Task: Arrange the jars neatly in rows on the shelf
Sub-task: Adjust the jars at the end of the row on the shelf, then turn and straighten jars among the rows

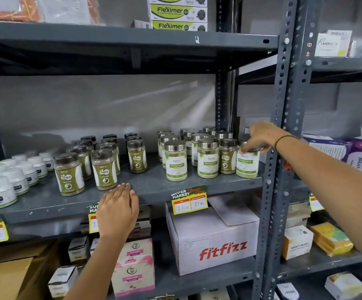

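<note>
On the grey metal shelf (154, 189) stand three groups of jars. Brown-lidded Gaska jars (104, 169) form rows at centre left, with one more (137, 155) apart to their right. Silver-lidded Moringa jars (175, 161) cluster at the right. My right hand (260, 137) reaches over the rightmost Moringa jar (247, 164) and its fingers grip the lid. One Gaska jar (227, 155) stands among the Moringa jars, just left of that one. My left hand (118, 207) rests flat on the shelf's front edge, holding nothing.
White-lidded small jars (9, 178) fill the shelf's left end. A perforated upright post (284, 126) stands just right of my right hand. Below sit a Fitfizz carton (214, 241) and pink boxes (134, 267). Price tags (189, 201) hang from the shelf edge. Fleximer boxes (177, 14) are stacked above.
</note>
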`<state>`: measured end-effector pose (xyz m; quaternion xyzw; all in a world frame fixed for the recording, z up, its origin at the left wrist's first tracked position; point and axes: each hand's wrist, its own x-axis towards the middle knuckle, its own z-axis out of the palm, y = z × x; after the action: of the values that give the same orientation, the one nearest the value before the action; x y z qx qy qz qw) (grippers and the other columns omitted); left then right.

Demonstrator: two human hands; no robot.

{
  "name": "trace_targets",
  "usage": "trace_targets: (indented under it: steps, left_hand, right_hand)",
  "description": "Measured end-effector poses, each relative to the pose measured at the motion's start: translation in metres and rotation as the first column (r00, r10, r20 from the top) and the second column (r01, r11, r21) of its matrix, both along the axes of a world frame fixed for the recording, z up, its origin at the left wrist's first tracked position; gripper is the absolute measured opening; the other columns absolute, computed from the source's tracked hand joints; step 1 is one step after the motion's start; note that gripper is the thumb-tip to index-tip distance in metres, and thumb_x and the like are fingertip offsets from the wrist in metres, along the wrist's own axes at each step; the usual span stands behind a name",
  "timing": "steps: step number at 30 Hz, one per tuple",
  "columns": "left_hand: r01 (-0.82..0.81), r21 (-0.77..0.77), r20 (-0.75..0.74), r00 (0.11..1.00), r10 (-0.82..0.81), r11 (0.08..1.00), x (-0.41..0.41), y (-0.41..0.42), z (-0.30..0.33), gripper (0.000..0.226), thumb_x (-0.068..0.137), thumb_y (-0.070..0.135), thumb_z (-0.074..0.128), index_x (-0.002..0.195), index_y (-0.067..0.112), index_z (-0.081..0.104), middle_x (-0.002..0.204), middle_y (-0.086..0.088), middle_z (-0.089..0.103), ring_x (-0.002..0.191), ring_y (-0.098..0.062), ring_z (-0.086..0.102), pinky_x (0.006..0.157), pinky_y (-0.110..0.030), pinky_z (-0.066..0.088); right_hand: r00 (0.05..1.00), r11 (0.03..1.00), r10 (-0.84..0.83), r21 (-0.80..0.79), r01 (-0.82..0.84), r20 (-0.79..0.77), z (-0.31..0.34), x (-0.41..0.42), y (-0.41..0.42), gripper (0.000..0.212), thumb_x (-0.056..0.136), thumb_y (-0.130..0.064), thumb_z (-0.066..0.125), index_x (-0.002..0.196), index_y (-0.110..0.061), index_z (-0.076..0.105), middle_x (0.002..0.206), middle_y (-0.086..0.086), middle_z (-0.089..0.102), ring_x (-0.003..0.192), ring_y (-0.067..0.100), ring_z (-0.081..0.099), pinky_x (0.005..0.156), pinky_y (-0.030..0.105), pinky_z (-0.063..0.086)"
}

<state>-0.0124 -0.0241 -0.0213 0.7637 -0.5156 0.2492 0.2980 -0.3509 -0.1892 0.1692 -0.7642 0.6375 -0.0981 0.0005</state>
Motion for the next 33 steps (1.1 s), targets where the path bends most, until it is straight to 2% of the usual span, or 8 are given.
trace_targets:
  steps: [5,10,12,15,21,26,29,33]
  left_hand:
    - [0.007,0.014,0.019,1.0,-0.008,1.0,-0.001,0.003,0.002,0.046,0.092,0.03,0.036,0.108,0.002,0.069,0.11,-0.015,0.072,0.106,-0.029,0.065,0.096,-0.043,0.046]
    - [0.02,0.014,0.029,0.999,-0.021,1.0,0.0,0.004,0.003,0.047,0.092,0.03,0.035,0.108,0.002,0.069,0.11,-0.015,0.071,0.106,-0.029,0.065,0.096,-0.043,0.047]
    - [0.021,0.019,0.026,0.999,-0.021,1.0,0.0,0.003,0.004,0.047,0.092,0.03,0.035,0.108,0.002,0.069,0.111,-0.015,0.071,0.106,-0.029,0.065,0.096,-0.044,0.047]
    - [0.011,0.024,0.024,1.0,-0.012,1.0,0.001,0.003,0.003,0.048,0.092,0.031,0.034,0.11,0.003,0.069,0.112,-0.015,0.071,0.107,-0.029,0.065,0.097,-0.044,0.046]
    - [-0.016,0.042,0.026,1.0,0.015,0.999,0.001,0.003,0.003,0.047,0.093,0.033,0.035,0.114,0.005,0.067,0.115,-0.013,0.07,0.11,-0.028,0.064,0.098,-0.044,0.046]
    - [-0.027,0.044,0.024,0.999,0.026,0.999,0.001,0.003,0.004,0.048,0.092,0.033,0.035,0.114,0.006,0.067,0.116,-0.012,0.07,0.11,-0.027,0.064,0.097,-0.044,0.046]
    - [-0.026,0.045,0.031,0.999,0.025,0.999,0.001,0.003,0.004,0.048,0.092,0.034,0.034,0.112,0.006,0.068,0.114,-0.011,0.07,0.108,-0.027,0.064,0.096,-0.043,0.047]
    - [-0.016,0.054,0.045,0.999,0.014,0.998,0.001,0.005,0.005,0.05,0.092,0.034,0.033,0.111,0.006,0.069,0.113,-0.011,0.071,0.106,-0.026,0.066,0.095,-0.043,0.049]
  right_hand:
    - [0.991,1.0,-0.017,-0.024,0.014,-0.13,0.001,0.005,0.012,0.055,0.077,-0.05,0.075,0.108,-0.007,0.058,0.097,0.007,0.061,0.085,0.025,0.064,0.081,0.041,0.059]
    - [0.962,0.933,-0.017,-0.351,-0.083,-0.274,0.016,0.015,0.014,0.069,0.076,-0.067,0.065,0.121,-0.016,0.058,0.11,0.009,0.063,0.099,0.032,0.06,0.078,0.043,0.05]
    - [0.961,0.933,0.116,-0.304,-0.193,-0.253,0.021,0.021,0.004,0.075,0.077,-0.063,0.067,0.138,-0.022,0.05,0.135,0.009,0.056,0.119,0.033,0.055,0.088,0.047,0.049]
    - [0.947,0.963,0.256,-0.034,-0.268,-0.194,0.021,0.027,-0.011,0.08,0.077,-0.056,0.072,0.144,-0.023,0.044,0.148,0.005,0.047,0.132,0.027,0.046,0.104,0.044,0.042]
    - [0.946,0.939,0.3,0.216,-0.269,-0.125,0.01,0.032,-0.036,0.081,0.08,-0.045,0.074,0.148,-0.021,0.037,0.15,0.002,0.042,0.132,0.023,0.043,0.105,0.04,0.036]
    - [0.944,0.928,0.329,0.175,-0.33,0.036,0.011,0.028,-0.041,0.063,0.071,-0.037,0.083,0.126,-0.022,0.055,0.116,-0.005,0.061,0.092,0.01,0.055,0.086,0.033,0.043]
    - [0.945,0.941,0.324,0.084,-0.327,0.05,0.021,0.03,-0.036,0.062,0.07,-0.033,0.085,0.124,-0.019,0.057,0.119,-0.001,0.061,0.105,0.019,0.056,0.097,0.039,0.044]
    - [0.951,0.951,0.307,-0.061,-0.304,0.031,0.044,0.035,-0.024,0.068,0.071,-0.032,0.085,0.13,-0.017,0.055,0.125,0.004,0.062,0.11,0.024,0.056,0.094,0.036,0.044]
